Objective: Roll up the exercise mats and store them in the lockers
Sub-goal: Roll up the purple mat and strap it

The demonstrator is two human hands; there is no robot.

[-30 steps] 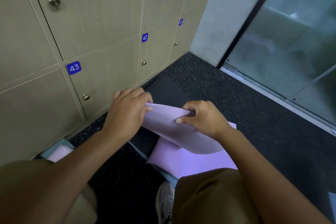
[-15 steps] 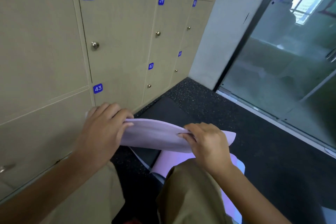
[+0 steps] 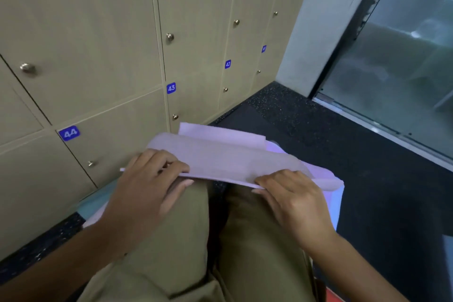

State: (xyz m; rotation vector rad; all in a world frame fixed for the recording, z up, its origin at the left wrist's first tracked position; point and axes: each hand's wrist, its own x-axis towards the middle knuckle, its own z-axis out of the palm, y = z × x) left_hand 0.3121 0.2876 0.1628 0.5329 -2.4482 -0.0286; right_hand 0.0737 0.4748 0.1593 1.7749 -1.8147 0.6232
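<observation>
Beige numbered lockers (image 3: 196, 32) stand shut; left hand (image 3: 147, 186) and right hand (image 3: 291, 196) pinch thin lilac foam mat (image 3: 232, 157), rolling begun; next, tighten roll.

Place: gym locker room
Lockers (image 3: 196, 19): beige doors with knobs, blue tags 38, 39, 42, 43, 44
Floor (image 3: 318, 135): black speckled rubber
Right side: glass door (image 3: 404, 68)

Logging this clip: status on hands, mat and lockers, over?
Left hand and right hand both grip the purple mat, partly rolled over the knees. Locker doors all closed. Black mat lies beyond.
</observation>
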